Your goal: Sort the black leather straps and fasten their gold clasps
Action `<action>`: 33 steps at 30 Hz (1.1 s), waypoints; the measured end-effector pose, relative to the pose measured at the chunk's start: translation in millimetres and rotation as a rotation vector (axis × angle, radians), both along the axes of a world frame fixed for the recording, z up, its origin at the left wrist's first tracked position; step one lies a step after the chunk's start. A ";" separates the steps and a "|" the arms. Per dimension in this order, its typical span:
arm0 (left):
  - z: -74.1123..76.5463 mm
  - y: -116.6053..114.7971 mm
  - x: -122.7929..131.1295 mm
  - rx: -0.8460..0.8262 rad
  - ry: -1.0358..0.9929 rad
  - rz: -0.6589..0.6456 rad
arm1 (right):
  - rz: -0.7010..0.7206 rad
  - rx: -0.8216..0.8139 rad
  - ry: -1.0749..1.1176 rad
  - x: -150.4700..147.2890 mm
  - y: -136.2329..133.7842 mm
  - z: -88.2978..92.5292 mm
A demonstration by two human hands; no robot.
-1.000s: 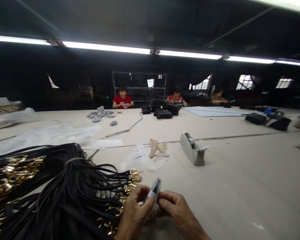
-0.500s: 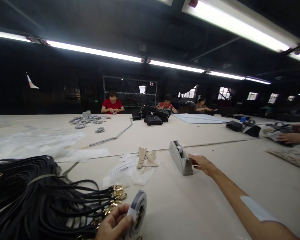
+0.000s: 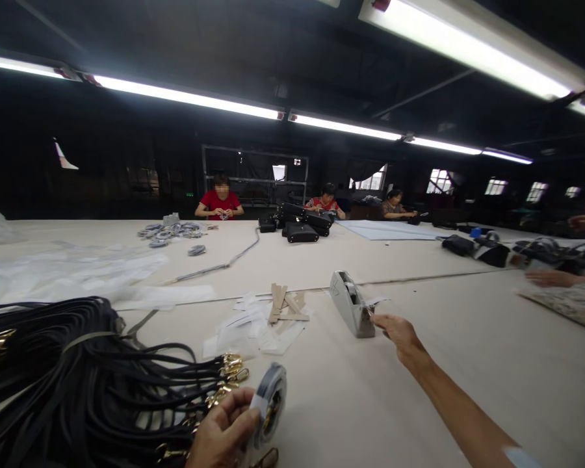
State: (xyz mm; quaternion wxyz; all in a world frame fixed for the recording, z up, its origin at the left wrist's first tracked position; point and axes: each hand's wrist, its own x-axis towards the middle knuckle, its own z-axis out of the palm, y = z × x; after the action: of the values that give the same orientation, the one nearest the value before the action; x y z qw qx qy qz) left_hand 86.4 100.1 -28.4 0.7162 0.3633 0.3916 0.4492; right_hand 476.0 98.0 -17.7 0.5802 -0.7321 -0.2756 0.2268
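Observation:
My left hand (image 3: 227,422) grips a coiled strap (image 3: 272,402), wrapped in a greyish see-through cover, with gold metal showing at its middle. Beside that hand lies a big bundle of black straps (image 3: 82,377) with gold clasps (image 3: 231,367). My right hand (image 3: 394,330) is closed at the near end of a grey tape dispenser (image 3: 347,305). Its thumb and fingers pinch the end of the tape there; the strip itself is thin and hard to see. The dispenser stands on the pale table.
Paper scraps and cardboard strips (image 3: 283,304) lie left of the dispenser. Farther off are several coiled straps (image 3: 175,231), black bags (image 3: 299,231) and clear plastic sheets (image 3: 92,273). Co-workers sit across the table; another person's hand (image 3: 553,278) is at the right edge.
My right hand has shifted slightly right and down at the dispenser's end, its fingers closer together. My left hand still holds the coil. The co-worker's hands at the right have moved apart.

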 end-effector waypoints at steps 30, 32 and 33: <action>-7.4 -3.4 1.3 0.393 0.146 0.029 | 0.842 -0.052 0.105 -230.2 -25.6 17.3; -7.3 -4.7 0.2 0.487 0.266 0.076 | 0.842 -0.049 0.126 -231.4 -26.1 11.1; -6.8 -5.4 -0.4 0.529 0.319 0.102 | 0.840 -0.036 0.142 -232.6 -26.8 8.5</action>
State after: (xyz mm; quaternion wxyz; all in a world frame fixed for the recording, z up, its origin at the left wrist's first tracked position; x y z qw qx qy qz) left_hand 86.0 94.7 -35.2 0.5029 0.5828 0.3864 0.5079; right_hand 243.4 71.2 -9.1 0.4418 -0.5488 -0.5055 0.4981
